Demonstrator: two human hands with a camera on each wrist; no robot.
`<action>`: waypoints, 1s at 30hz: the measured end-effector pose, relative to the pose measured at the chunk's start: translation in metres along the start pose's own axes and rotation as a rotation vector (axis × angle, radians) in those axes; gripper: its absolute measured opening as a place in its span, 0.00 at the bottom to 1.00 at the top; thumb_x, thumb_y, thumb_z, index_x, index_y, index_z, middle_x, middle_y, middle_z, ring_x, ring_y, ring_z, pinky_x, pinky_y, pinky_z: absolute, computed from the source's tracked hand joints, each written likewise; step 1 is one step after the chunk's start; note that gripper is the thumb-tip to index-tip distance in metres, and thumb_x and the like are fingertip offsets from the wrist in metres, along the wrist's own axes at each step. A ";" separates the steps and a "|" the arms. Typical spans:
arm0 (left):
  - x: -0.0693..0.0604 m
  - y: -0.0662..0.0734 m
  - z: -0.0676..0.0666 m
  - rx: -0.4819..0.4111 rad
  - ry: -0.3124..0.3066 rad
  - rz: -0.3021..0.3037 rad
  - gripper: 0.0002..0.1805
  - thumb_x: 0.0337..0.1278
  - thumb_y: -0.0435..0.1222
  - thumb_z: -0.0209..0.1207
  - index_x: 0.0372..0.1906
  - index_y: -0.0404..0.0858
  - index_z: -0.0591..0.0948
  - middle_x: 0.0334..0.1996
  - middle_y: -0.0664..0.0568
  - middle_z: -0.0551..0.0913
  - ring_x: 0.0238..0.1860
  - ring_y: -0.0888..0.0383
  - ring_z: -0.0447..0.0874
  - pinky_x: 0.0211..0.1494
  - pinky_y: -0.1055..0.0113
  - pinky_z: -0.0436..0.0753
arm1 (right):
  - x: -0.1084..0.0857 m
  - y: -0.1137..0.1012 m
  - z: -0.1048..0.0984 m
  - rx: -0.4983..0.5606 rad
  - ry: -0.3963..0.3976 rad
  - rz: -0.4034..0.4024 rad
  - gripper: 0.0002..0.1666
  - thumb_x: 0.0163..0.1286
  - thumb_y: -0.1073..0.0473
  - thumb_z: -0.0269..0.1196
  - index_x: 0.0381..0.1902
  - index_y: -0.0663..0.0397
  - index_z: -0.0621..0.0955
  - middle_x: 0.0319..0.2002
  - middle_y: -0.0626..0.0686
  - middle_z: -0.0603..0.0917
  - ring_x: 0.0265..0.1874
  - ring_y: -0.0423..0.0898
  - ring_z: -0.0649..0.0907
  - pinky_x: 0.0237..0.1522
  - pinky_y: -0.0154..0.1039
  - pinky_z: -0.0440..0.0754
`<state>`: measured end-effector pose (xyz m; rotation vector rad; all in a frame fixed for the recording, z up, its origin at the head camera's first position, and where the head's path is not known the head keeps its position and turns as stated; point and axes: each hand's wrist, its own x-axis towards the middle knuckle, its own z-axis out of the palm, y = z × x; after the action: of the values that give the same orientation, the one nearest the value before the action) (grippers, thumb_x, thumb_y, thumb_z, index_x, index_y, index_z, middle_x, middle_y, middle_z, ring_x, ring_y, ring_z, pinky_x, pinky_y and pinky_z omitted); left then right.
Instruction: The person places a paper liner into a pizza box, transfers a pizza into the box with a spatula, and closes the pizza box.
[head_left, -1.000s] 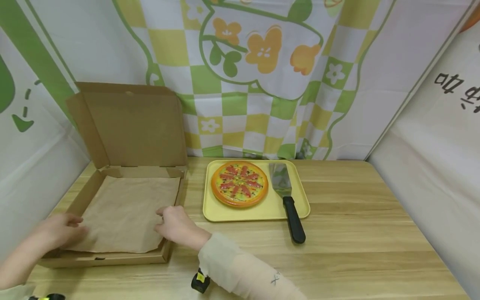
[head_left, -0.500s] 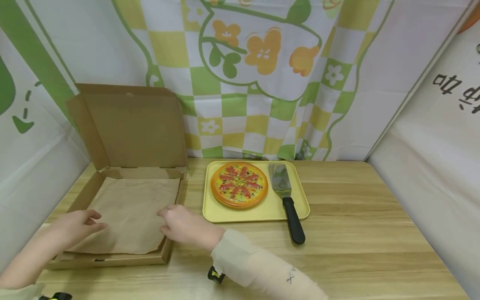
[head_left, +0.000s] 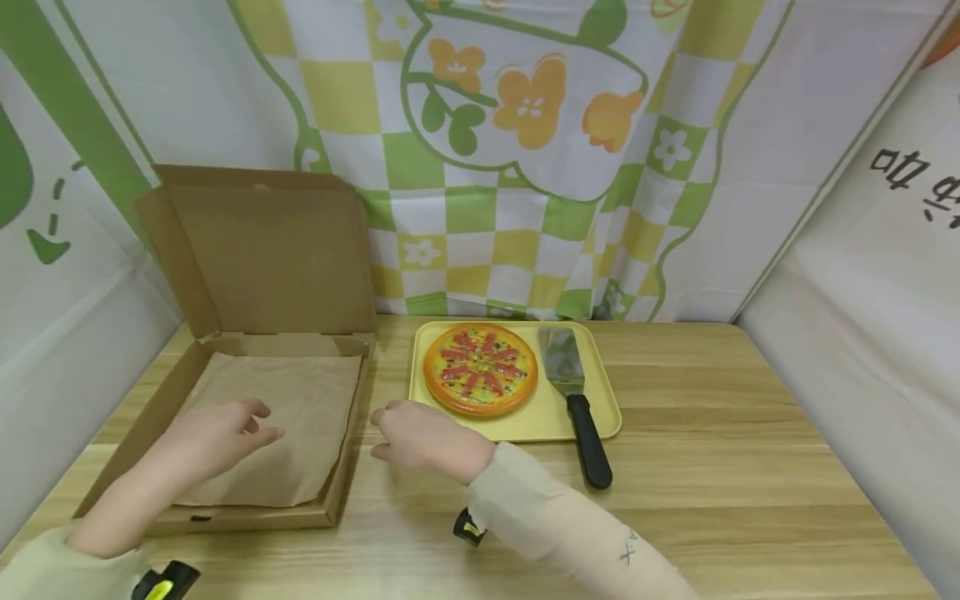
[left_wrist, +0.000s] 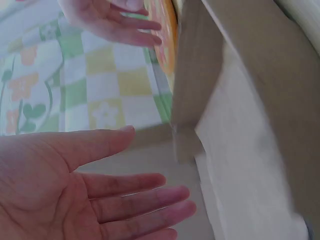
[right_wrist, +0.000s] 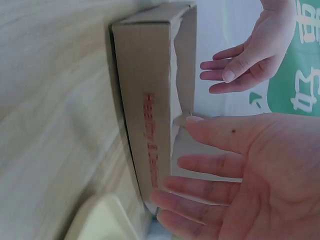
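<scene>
An open cardboard pizza box [head_left: 262, 518] stands at the left of the table, its lid raised at the back. Brown paper [head_left: 300, 442] lines its base. Above the paper hovers my left hand [head_left: 213, 442], fingers loosely extended and holding nothing, as the left wrist view confirms. My right hand [head_left: 427, 437] is between the box and the yellow tray [head_left: 517, 429], its fingers extended and nothing in them in the right wrist view. On the tray lies a pizza [head_left: 480, 369] with red topping strips. To its right rests a pizza server [head_left: 585, 425], its black handle jutting over the tray's front rim.
A checked, flowered curtain [head_left: 495, 225] hangs behind the wooden table [head_left: 697, 467]. White cloth walls stand at both sides. In the right wrist view, red lettering [right_wrist: 150, 140] marks the box's side.
Both hands have moved right: the left from the box's left side to over the paper, the right from the paper's right edge out beside the tray. The box, pizza and server have stayed put.
</scene>
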<state>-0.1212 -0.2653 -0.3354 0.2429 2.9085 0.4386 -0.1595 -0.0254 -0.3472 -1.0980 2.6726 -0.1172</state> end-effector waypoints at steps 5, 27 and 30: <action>0.009 0.025 0.004 0.004 0.027 0.040 0.24 0.57 0.45 0.55 0.45 0.25 0.76 0.32 0.40 0.82 0.35 0.43 0.81 0.37 0.48 0.78 | -0.009 0.019 -0.003 0.067 -0.024 0.068 0.24 0.66 0.49 0.57 0.57 0.53 0.74 0.52 0.50 0.77 0.51 0.43 0.76 0.49 0.34 0.76; 0.042 0.091 0.017 -0.104 0.030 0.121 0.19 0.55 0.38 0.58 0.42 0.24 0.77 0.30 0.44 0.81 0.32 0.51 0.80 0.36 0.56 0.80 | -0.051 0.097 -0.003 0.381 0.043 0.212 0.27 0.67 0.53 0.56 0.60 0.61 0.70 0.57 0.58 0.74 0.55 0.52 0.74 0.55 0.46 0.72; 0.047 0.096 0.019 -0.115 0.010 0.109 0.19 0.56 0.38 0.57 0.44 0.25 0.77 0.32 0.42 0.82 0.35 0.49 0.80 0.38 0.55 0.80 | -0.057 0.103 -0.005 0.419 0.048 0.234 0.28 0.67 0.52 0.55 0.61 0.61 0.69 0.58 0.58 0.73 0.57 0.52 0.72 0.57 0.47 0.71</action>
<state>-0.1497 -0.1612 -0.3312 0.3847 2.8767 0.6236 -0.1919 0.0883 -0.3480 -0.6577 2.6218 -0.6319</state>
